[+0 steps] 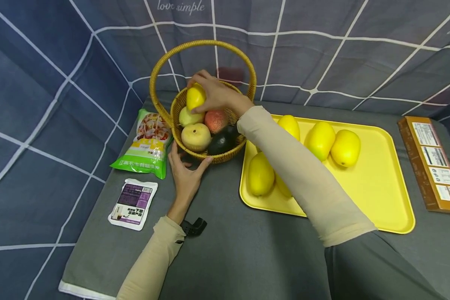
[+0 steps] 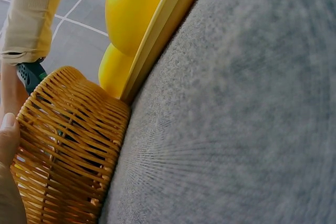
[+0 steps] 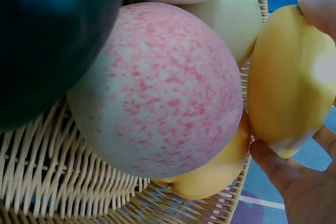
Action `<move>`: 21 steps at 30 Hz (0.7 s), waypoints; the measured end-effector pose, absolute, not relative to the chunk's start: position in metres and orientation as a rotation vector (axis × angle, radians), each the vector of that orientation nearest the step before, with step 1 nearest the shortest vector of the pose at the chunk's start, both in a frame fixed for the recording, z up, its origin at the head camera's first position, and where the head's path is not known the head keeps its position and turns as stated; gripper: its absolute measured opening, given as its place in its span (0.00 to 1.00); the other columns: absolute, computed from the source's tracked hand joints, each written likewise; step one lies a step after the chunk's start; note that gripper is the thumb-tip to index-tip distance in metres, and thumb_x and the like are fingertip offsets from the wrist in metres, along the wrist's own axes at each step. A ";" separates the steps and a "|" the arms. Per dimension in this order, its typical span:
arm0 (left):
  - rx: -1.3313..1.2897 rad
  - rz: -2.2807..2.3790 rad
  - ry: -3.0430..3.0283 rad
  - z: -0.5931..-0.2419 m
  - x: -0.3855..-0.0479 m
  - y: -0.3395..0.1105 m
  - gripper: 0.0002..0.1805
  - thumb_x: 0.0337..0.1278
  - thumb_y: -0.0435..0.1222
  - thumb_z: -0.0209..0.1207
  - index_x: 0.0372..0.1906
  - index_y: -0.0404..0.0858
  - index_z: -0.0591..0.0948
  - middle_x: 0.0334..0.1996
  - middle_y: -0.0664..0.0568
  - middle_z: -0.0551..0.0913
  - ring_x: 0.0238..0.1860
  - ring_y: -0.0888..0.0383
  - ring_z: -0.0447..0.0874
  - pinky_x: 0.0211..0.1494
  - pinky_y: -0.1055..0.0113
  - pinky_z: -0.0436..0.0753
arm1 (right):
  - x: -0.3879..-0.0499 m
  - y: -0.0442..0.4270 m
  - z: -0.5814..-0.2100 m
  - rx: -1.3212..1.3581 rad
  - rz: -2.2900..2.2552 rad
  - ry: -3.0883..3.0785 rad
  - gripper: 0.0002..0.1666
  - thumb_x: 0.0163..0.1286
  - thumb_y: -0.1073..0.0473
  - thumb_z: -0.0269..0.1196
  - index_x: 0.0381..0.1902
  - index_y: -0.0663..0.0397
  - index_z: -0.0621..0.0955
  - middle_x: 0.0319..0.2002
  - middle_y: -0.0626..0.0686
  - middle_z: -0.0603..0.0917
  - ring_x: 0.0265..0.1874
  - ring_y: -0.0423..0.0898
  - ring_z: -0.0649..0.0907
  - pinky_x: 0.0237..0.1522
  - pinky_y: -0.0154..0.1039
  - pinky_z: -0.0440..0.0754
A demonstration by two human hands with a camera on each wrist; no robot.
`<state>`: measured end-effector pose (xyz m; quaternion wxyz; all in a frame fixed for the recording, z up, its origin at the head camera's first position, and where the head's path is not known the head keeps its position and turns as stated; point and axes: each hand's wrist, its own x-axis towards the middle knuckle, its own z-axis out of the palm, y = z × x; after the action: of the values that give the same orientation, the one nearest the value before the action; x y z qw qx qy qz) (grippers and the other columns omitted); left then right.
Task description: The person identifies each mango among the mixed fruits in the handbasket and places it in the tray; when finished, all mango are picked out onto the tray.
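My right hand (image 1: 217,92) grips a yellow mango (image 1: 196,96) at the far left of a wicker basket (image 1: 155,89). Thumb and fingers clasp the mango (image 3: 291,77) in the right wrist view. Inside the basket lie a red-speckled peach (image 1: 216,121), a pale yellow round fruit (image 1: 196,137), a pale green fruit (image 1: 189,117) and a dark avocado-like fruit (image 1: 223,140). My left hand (image 1: 185,175) holds the basket's near left side, its thumb (image 2: 8,135) against the woven wall in the left wrist view. Its other fingers are partly hidden.
Right of the basket, several more mangoes (image 1: 261,174) lie on a yellow tray (image 1: 378,200), partly behind my right sleeve. A green food bag (image 1: 146,143) and a white-and-purple pouch (image 1: 133,204) lie left. A brown box (image 1: 433,162) stands far right. Patterned cloth (image 1: 303,54) hangs behind.
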<state>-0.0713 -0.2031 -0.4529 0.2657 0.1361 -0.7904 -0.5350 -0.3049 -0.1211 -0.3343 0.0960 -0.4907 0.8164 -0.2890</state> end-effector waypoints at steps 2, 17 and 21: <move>0.365 -1.441 -2.133 -0.452 -0.072 -0.203 0.58 0.46 0.46 0.74 0.78 0.48 0.50 0.68 0.44 0.60 0.60 0.48 0.66 0.47 0.59 0.72 | -0.305 -0.121 -0.335 -1.453 -0.868 2.417 0.42 0.53 0.47 0.75 0.62 0.54 0.72 0.63 0.55 0.65 0.59 0.50 0.70 0.62 0.40 0.70; 0.296 -1.478 -2.094 -0.428 -0.066 -0.193 0.56 0.47 0.32 0.73 0.76 0.31 0.50 0.66 0.28 0.58 0.59 0.30 0.63 0.48 0.41 0.68 | -0.294 -0.103 -0.328 -1.377 -0.875 2.470 0.54 0.49 0.39 0.75 0.70 0.48 0.65 0.66 0.55 0.61 0.58 0.49 0.70 0.58 0.40 0.74; 0.291 -1.473 -2.086 -0.418 -0.062 -0.189 0.55 0.46 0.31 0.72 0.75 0.28 0.51 0.65 0.28 0.59 0.58 0.31 0.64 0.47 0.45 0.69 | -0.289 -0.088 -0.324 -1.408 -0.889 2.485 0.58 0.48 0.38 0.76 0.72 0.48 0.63 0.66 0.56 0.62 0.59 0.50 0.69 0.58 0.43 0.74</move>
<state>-0.0618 -0.1895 -0.4185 0.2816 0.1087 -0.7788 -0.5498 -0.2888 -0.0882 -0.3241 0.0750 -0.4693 0.8284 -0.2964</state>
